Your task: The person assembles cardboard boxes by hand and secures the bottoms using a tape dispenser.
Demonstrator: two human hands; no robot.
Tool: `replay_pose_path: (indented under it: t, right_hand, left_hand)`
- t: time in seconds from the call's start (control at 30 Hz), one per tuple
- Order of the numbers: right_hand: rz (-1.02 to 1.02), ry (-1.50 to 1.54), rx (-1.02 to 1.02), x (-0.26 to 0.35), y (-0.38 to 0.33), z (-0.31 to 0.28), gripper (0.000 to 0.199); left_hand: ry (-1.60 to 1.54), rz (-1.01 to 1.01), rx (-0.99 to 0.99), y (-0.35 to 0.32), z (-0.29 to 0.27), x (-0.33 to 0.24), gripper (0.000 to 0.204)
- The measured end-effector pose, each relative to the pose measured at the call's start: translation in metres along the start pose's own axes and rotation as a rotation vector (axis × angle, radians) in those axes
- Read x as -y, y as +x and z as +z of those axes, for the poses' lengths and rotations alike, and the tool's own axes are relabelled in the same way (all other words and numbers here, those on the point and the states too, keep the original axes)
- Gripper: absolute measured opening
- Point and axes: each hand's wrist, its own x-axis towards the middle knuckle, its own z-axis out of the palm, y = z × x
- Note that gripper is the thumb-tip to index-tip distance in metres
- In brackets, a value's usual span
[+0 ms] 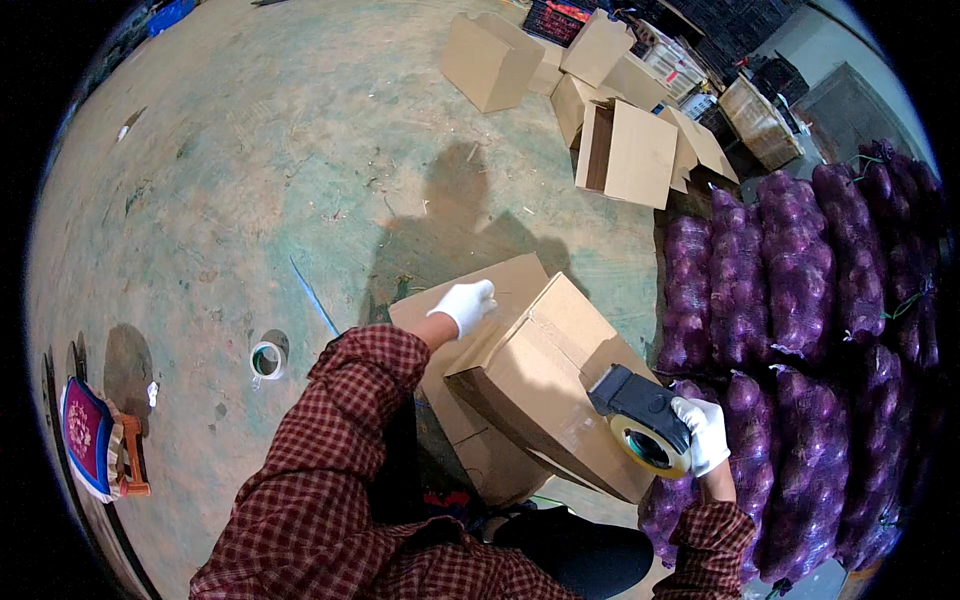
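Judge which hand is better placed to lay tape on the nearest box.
Probably the right hand: it grips the tape dispenser over the right side of the box. The left hand, curled toward the opposite side, holds no dispenser.

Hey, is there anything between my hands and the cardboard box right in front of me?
On the right, yes: the black tape dispenser, gripped in your right hand, sits between that hand and the cardboard box. Nothing visible stands between your left hand and the box.
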Motion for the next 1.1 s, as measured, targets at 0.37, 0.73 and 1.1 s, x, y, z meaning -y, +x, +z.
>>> replay_pose_path:
  t: [0.37,0.73,1.1]
  right_hand:
    - [-0.051,-0.082,-0.008,-0.003,0.005,0.001,0.033]
    - [0.006,0.019,0.019,-0.002,0.012,0.002,0.023]
    - [0.054,0.08,0.03,0.009,0.01,0.011,0.023]
  left_hand:
    - [0.076,-0.364,0.417,-0.019,-0.018,-0.041,0.049]
    - [0.045,-0.333,0.545,-0.022,-0.001,-0.036,0.052]
    - [0.231,-0.413,0.425,0.006,0.031,0.003,0.035]
